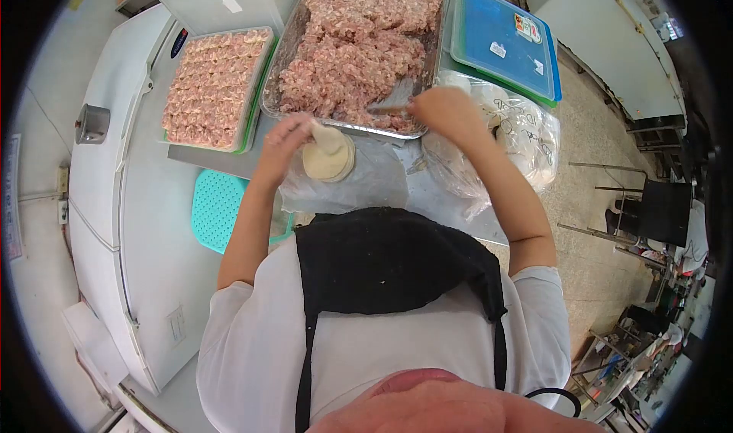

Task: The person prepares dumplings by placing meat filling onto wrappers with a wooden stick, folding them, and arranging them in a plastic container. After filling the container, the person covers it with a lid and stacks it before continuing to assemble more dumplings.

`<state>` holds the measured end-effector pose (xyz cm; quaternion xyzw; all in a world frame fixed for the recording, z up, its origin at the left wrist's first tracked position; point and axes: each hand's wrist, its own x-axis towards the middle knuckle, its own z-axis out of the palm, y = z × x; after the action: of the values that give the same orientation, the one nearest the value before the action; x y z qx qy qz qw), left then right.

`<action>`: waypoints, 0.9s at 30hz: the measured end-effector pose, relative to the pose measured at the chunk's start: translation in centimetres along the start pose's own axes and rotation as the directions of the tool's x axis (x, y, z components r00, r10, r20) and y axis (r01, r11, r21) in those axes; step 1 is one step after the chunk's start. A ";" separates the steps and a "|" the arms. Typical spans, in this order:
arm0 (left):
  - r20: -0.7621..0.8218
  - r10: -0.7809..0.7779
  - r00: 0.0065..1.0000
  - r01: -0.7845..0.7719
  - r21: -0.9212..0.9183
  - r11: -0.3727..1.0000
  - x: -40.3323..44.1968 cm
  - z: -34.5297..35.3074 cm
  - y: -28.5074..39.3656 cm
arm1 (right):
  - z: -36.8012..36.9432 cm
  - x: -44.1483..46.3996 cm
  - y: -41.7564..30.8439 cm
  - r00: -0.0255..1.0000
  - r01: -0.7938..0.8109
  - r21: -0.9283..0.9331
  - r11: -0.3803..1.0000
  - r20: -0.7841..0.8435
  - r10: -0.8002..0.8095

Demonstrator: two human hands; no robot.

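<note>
Your left hand point(287, 137) has its grip closed on a pale, round dough wrapper point(327, 138), lifted above the wrapper stack point(330, 167) at 11 o'clock on the counter point(229, 162). Your right hand point(445, 112) is closed around a flat spreading tool point(398, 95) in the ground pink meat point(366, 32) at 12 o'clock. The clear tray of filled pieces point(214, 89) at 10 o'clock looks full, in tight rows. Much looks undone: the meat fills most of its silver metal pan point(271, 101), and this wrapper carries no visible filling.
</note>
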<state>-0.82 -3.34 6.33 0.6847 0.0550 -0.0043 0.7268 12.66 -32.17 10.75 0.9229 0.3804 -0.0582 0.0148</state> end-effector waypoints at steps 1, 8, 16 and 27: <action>-0.050 -0.090 0.995 0.059 -0.437 0.897 0.3 -0.2 0.2 | 1.3 0.0 -0.9 1.000 -0.001 0.000 1.000 0.000 0.001; 0.098 0.040 0.994 0.059 -0.826 0.561 2.8 -4.4 -1.6 | 2.2 -1.5 -2.9 0.986 0.019 0.464 0.886 -0.154 0.060; 0.021 0.038 0.999 0.002 -0.903 0.431 4.8 -7.2 4.7 | 0.7 -1.6 -6.0 0.988 -0.083 0.223 0.971 -0.112 0.110; -0.146 -0.038 0.989 -0.101 -0.828 0.551 6.0 -11.5 6.2 | 1.3 5.5 -12.1 0.989 -0.143 0.112 0.983 0.043 0.139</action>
<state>4.76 8.94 11.33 0.2583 0.0913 0.0857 0.9579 7.91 -19.78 9.01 0.9457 0.3096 -0.0951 -0.0276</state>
